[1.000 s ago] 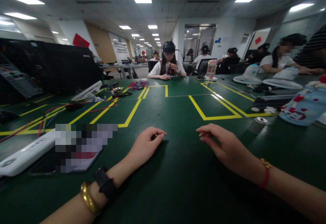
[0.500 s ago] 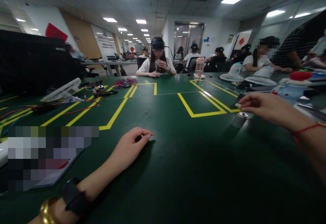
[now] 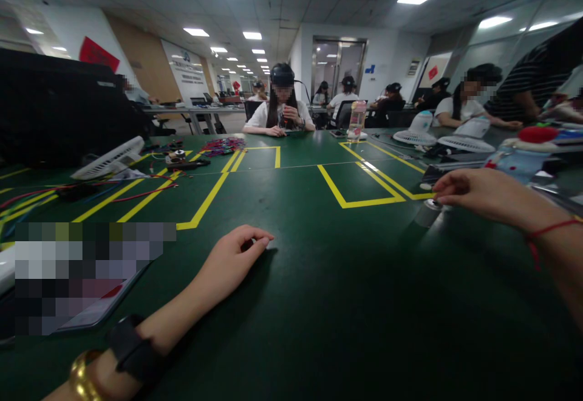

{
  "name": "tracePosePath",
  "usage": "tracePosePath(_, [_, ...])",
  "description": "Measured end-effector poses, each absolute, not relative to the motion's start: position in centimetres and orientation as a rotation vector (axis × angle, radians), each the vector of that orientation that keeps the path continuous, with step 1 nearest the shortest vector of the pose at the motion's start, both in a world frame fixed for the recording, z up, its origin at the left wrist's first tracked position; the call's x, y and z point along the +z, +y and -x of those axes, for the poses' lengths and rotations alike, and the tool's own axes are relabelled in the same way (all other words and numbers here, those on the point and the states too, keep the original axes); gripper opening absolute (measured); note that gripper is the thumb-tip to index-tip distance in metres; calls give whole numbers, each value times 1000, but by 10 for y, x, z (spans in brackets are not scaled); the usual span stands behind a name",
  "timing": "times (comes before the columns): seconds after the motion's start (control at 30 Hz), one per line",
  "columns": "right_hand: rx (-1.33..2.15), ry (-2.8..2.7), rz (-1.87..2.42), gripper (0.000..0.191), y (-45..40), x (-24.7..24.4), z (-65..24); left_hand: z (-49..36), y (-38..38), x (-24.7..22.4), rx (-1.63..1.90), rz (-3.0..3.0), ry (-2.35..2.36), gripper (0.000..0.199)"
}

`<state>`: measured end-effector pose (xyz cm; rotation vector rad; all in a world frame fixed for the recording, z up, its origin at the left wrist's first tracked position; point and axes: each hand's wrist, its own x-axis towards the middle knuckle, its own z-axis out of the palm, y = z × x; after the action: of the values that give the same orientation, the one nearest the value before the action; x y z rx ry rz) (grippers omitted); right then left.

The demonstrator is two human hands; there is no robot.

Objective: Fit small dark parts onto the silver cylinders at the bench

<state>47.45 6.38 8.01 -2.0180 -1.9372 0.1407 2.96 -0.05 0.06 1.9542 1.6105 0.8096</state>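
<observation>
My left hand rests on the green table, its fingers curled and the thumb tip against the forefinger. Nothing shows between them. My right hand is at the right, fingers pinched at the top of a small silvery metal cylinder, which looks like a small motor. The cylinder stands upright on the table; its top is partly hidden by the fingertips. Just behind it lies a small round white piece, close to the fingers.
Yellow tape marks areas on the table. At left are a pixelated flat device, red and blue wires, a white fan and a black bag. A bottle, fans and a blue plush toy stand right. A person sits opposite.
My right hand has moved slightly right and down, from above and behind the metal cylinder onto its top. The white piece at its fingertips now lies apart. My left hand stays put.
</observation>
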Motion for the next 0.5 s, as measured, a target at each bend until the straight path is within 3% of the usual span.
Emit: tracePosePath(0.5, [15,-1988,2119,26,70,76,-484,-31,-1,3,807,-1960,1600,26])
